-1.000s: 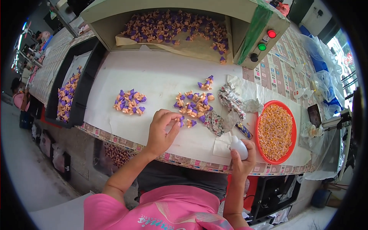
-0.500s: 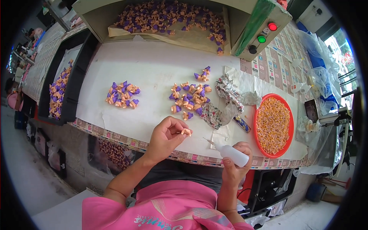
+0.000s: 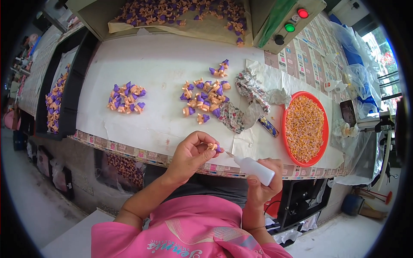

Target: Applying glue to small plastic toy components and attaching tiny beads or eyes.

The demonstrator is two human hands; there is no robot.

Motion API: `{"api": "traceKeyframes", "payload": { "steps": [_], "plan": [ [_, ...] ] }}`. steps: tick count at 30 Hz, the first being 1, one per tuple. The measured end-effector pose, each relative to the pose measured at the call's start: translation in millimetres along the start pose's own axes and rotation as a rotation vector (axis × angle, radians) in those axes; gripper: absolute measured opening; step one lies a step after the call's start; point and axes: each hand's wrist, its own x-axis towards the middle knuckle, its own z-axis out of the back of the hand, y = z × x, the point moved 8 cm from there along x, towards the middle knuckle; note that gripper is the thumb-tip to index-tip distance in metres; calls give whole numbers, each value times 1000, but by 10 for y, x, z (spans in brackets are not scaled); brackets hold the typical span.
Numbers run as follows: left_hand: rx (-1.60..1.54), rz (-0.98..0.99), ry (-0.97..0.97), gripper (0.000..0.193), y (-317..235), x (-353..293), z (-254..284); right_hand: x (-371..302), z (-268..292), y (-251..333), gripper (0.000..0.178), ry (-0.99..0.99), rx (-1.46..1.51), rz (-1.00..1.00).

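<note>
Over the table's near edge, my left hand (image 3: 187,159) pinches a small purple and flesh-coloured plastic figure part (image 3: 213,146) between thumb and fingers. My right hand (image 3: 267,185) is wrapped round a white squeeze bottle (image 3: 254,169), tilted so its thin needle nozzle (image 3: 229,153) points left. The needle's tip is right by the purple end of the part; whether they touch I cannot tell. Beyond my hands lies a loose pile of similar figure parts (image 3: 208,99). Another cluster of them (image 3: 126,98) sits farther left.
At right stands a red round tray (image 3: 285,133) of tiny orange-and-pink pieces. A floral cloth (image 3: 251,92) and a blue tube (image 3: 268,126) lie left of it. A black crate (image 3: 71,103) of parts is at far left. A metal housing (image 3: 275,26) with lit buttons spans the back.
The part in my left hand has turned, and its purple end now shows. The bottle's needle has come close to it. The whole view has shifted slightly.
</note>
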Motion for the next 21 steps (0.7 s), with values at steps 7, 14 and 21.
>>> {"api": "traceKeyframes", "payload": {
  "steps": [7, 14, 21],
  "plan": [
    [54, -2, 7, 18, 63, 51, -27, -1, -27, -104, 55, 30, -19, -110],
    [86, 5, -6, 18, 98, 85, -29, 20, -31, -153, 54, 40, -14, -98],
    [94, 9, 0, 18, 123, 93, -31, 18, -32, -175, 52, 64, -22, -85]
  ]
}}
